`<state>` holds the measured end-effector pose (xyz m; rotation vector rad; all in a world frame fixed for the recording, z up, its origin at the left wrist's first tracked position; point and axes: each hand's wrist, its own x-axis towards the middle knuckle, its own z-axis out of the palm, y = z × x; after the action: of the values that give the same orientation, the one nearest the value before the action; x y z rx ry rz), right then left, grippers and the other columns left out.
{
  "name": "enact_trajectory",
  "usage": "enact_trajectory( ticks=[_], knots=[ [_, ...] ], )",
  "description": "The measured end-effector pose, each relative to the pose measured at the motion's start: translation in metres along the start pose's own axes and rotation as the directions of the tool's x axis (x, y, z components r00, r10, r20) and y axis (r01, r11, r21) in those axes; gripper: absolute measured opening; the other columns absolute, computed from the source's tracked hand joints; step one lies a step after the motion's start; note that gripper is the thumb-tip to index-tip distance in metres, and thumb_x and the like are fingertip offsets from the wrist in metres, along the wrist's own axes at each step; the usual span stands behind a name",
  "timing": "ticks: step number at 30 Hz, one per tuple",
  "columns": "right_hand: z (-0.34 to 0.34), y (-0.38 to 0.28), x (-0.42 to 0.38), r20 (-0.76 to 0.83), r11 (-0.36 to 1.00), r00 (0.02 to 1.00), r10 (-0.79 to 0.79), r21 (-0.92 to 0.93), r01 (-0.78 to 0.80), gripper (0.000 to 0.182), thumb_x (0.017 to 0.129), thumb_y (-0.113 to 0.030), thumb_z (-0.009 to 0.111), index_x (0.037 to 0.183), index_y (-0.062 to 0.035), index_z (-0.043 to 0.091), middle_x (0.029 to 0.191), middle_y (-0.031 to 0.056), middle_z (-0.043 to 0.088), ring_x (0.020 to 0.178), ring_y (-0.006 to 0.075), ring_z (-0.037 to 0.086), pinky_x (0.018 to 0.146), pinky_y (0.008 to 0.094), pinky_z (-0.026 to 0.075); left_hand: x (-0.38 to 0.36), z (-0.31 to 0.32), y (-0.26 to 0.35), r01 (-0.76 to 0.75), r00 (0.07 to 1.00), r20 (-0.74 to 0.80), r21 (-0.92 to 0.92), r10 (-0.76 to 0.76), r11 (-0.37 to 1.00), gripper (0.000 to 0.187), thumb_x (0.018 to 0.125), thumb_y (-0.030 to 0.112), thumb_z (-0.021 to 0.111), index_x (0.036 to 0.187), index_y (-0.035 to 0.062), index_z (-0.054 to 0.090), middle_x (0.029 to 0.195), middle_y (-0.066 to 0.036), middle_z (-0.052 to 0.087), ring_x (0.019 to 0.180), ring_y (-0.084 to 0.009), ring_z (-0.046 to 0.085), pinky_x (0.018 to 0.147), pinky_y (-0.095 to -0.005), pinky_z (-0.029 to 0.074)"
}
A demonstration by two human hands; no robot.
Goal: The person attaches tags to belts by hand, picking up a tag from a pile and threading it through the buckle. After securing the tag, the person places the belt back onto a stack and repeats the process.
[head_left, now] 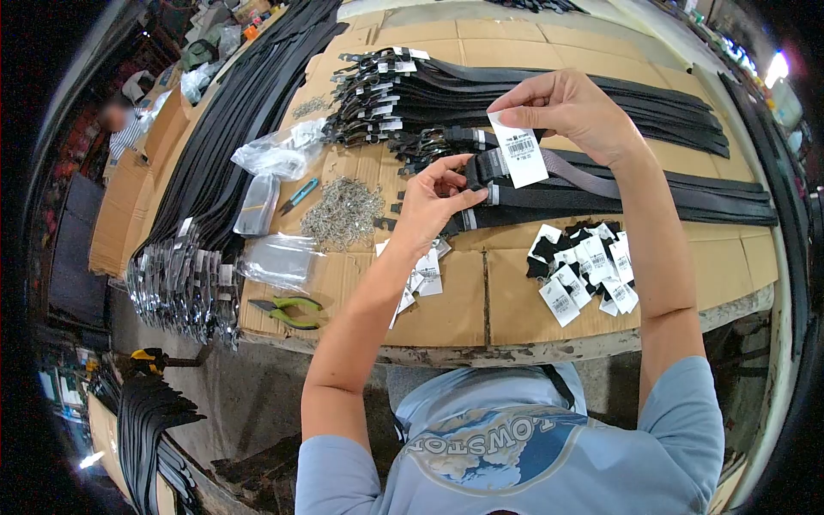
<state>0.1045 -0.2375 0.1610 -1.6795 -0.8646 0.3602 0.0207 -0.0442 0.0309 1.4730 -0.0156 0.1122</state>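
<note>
My right hand [573, 113] pinches the top of a white barcode tag [525, 161] between thumb and fingers. My left hand [422, 204] is closed around the buckle end of a black belt [486, 169], just left of the tag. That belt's strap runs off to the right over other belts. Whether the tag is fastened to the belt cannot be made out. Below my right forearm lies a pile of white tags with black pieces [592, 266]. More white tags [427, 273] lie partly hidden under my left forearm.
Stacked black belts [532, 90] lie at the back, and long belts with buckles [184, 283] hang over the left edge. A heap of small metal pins [343, 213], blue snips [299, 196], green-handled pliers [287, 311] and clear plastic bags [279, 262] rest on the cardboard. Another person [124, 129] is far left.
</note>
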Motion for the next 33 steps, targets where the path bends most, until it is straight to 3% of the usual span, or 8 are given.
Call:
enact_trajectory(
  ticks=[6, 8, 11, 24, 27, 29, 33],
  knots=[
    [-0.002, -0.007, 0.001, 0.008, 1.0, 1.0, 0.016, -0.014, -0.015, 0.028, 0.079, -0.021, 0.075, 0.096, 0.0003, 0.071, 0.082, 0.0055, 0.069, 0.072, 0.0089, 0.062, 0.066, 0.0224, 0.049, -0.002, 0.004, 0.001, 0.017, 1.0, -0.018, -0.021, -0.018, 1.0, 0.054, 0.068, 0.001, 0.081, 0.119, 0.007, 0.062, 0.082, 0.006, 0.053, 0.075, -0.0054, 0.049, 0.071, -0.0191, 0.041],
    [-0.003, -0.007, 0.004, 0.025, 0.999, 1.0, 0.018, -0.032, -0.017, 0.026, 0.081, -0.018, 0.073, 0.099, 0.0012, 0.07, 0.085, 0.0059, 0.069, 0.075, 0.0084, 0.062, 0.068, 0.0216, 0.048, -0.001, 0.005, -0.002, 0.001, 1.0, -0.014, -0.059, -0.002, 0.998, 0.053, 0.067, 0.002, 0.081, 0.117, 0.0068, 0.063, 0.082, 0.006, 0.052, 0.069, -0.0027, 0.044, 0.064, -0.0168, 0.038],
    [-0.001, -0.007, 0.006, 0.033, 0.999, 0.999, 0.017, -0.042, -0.016, 0.026, 0.081, -0.018, 0.073, 0.099, 0.0009, 0.07, 0.085, 0.0057, 0.069, 0.075, 0.0087, 0.062, 0.068, 0.0217, 0.048, 0.002, 0.006, -0.008, -0.011, 1.0, 0.008, -0.124, 0.012, 0.992, 0.053, 0.067, 0.002, 0.081, 0.117, 0.0066, 0.063, 0.083, 0.006, 0.052, 0.069, -0.0027, 0.044, 0.064, -0.0168, 0.038],
    [0.018, 0.005, -0.001, 0.026, 0.985, 0.988, 0.152, 0.081, -0.154, 0.025, 0.078, -0.014, 0.075, 0.096, 0.0033, 0.07, 0.078, 0.0069, 0.069, 0.067, 0.0071, 0.061, 0.061, 0.0184, 0.047, -0.003, 0.008, -0.001, -0.038, 0.999, -0.017, -0.061, 0.037, 0.997, 0.053, 0.069, -0.001, 0.079, 0.119, 0.0043, 0.061, 0.083, 0.006, 0.054, 0.074, -0.0042, 0.049, 0.07, -0.0182, 0.041],
    [0.018, 0.018, -0.001, 0.021, 0.976, 0.98, 0.198, 0.093, -0.199, 0.024, 0.079, -0.013, 0.074, 0.095, 0.0032, 0.07, 0.078, 0.0075, 0.069, 0.067, 0.0071, 0.061, 0.061, 0.0183, 0.047, -0.004, 0.009, -0.002, -0.063, 0.997, -0.039, -0.035, 0.062, 0.997, 0.047, 0.068, -0.001, 0.079, 0.112, 0.0023, 0.063, 0.084, 0.004, 0.056, 0.075, -0.0047, 0.051, 0.071, -0.0185, 0.043],
    [0.015, 0.032, -0.001, 0.03, 0.971, 0.975, 0.222, 0.089, -0.224, 0.024, 0.079, -0.013, 0.074, 0.097, 0.0032, 0.07, 0.078, 0.0075, 0.069, 0.067, 0.0073, 0.061, 0.06, 0.0187, 0.047, -0.005, 0.009, -0.005, -0.169, 0.969, -0.166, 0.089, 0.182, 0.982, 0.036, 0.067, 0.004, 0.08, 0.099, -0.0002, 0.064, 0.081, 0.0, 0.059, 0.066, -0.0049, 0.051, 0.06, -0.0194, 0.044],
    [0.019, 0.037, -0.006, 0.015, 0.944, 0.962, 0.271, 0.191, -0.269, 0.026, 0.079, -0.013, 0.074, 0.098, 0.0035, 0.069, 0.079, 0.007, 0.069, 0.066, 0.0072, 0.061, 0.059, 0.0191, 0.047, -0.005, 0.007, -0.005, -0.155, 0.966, -0.185, 0.137, 0.179, 0.978, 0.03, 0.066, 0.006, 0.081, 0.089, -0.0003, 0.063, 0.081, -0.003, 0.063, 0.067, -0.0069, 0.056, 0.061, -0.0211, 0.047]
  ],
)
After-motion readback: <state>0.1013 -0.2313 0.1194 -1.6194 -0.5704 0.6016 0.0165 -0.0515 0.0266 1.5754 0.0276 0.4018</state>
